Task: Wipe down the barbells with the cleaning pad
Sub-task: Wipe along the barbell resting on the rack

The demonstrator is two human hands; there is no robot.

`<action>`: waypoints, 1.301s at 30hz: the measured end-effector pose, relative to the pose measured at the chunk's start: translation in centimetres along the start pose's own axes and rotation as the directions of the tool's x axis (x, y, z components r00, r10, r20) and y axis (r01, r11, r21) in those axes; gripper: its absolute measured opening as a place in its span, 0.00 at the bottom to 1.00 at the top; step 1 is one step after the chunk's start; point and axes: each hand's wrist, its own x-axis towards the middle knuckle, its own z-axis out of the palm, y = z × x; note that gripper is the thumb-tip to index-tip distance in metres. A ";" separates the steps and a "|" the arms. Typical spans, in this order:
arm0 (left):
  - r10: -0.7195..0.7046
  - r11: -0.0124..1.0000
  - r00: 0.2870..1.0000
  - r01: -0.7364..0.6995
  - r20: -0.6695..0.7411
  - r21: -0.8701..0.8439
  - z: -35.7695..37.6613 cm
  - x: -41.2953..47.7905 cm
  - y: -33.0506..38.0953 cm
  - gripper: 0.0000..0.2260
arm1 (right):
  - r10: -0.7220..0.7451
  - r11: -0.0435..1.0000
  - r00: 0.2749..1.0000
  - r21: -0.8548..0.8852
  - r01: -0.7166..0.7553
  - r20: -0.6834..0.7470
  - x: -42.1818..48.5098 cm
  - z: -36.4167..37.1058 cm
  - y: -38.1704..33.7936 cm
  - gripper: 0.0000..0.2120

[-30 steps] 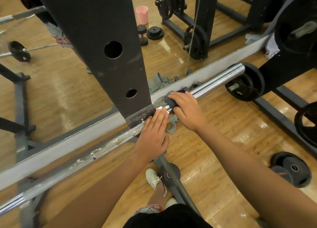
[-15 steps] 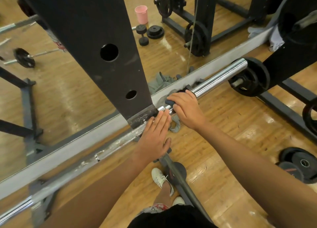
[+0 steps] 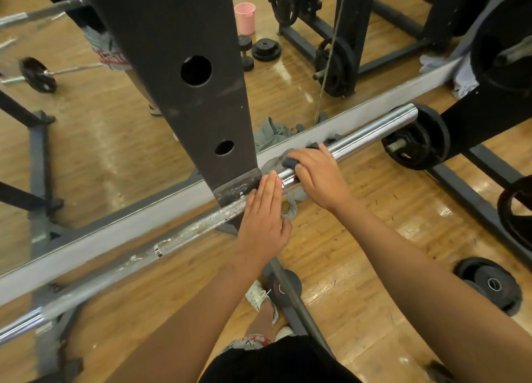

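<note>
Your left hand (image 3: 263,224) lay flat on the bar (image 3: 195,230), fingers straight. Your right hand (image 3: 316,178) curled round the pad (image 3: 289,161) on the bar's chrome. Held only by a flat palm, the bar could roll and shed the pad

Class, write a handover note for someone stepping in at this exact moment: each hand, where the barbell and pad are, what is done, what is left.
Left hand: open, fingers straight, lying flat on the barbell beside the rack upright.
Right hand: curled over the cleaning pad, holding it on the bar just right of the left hand.
A grey cloth shows under the bar between the hands.
Done: the chrome sleeve right of the pad looks shiny, so it is likely wiped.
Left: the shaft left of the left hand shows white flecks and probably needs wiping.
</note>
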 end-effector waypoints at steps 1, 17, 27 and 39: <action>0.007 1.000 1.000 -0.007 0.000 -0.004 0.0 0.0 0.0 0.39 | 0.065 0.998 0.998 -0.003 -0.065 -0.021 0.3 0.0 0.0 0.16; 0.133 0.982 0.990 -0.137 0.039 0.131 0.0 -1.0 -1.2 0.37 | 0.208 0.977 0.978 0.063 -0.205 -0.034 0.0 1.3 -2.4 0.20; 0.111 0.990 0.994 -0.112 0.018 0.087 -1.1 -2.5 -1.6 0.32 | 0.082 0.996 0.997 0.028 -0.082 -0.008 -0.6 1.3 -2.5 0.16; -0.137 0.963 0.990 0.137 -0.014 0.231 -4.1 -9.2 -5.2 0.29 | 0.248 0.934 0.953 0.304 -0.187 -0.176 -1.2 2.4 -4.3 0.17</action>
